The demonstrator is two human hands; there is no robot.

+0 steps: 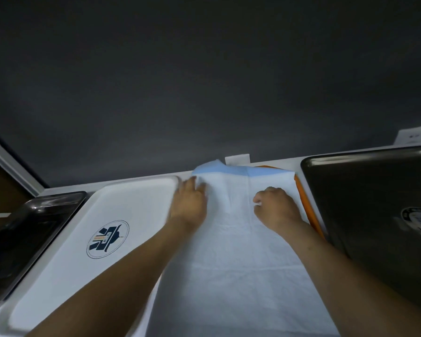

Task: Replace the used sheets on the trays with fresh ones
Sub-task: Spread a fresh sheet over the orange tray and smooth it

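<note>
Left hand (188, 203) touches sheet (229, 251); right hand (276, 207) (fingers (261, 197) curled) pinches it.

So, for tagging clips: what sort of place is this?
Probably a canteen tray station: a white logo tray and an orange tray under a blue-edged sheet, together on one counter.

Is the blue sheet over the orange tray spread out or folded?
Mostly spread: the sheet covers the orange tray lengthwise, but its far end stands rumpled by the left hand and right hand.
</note>
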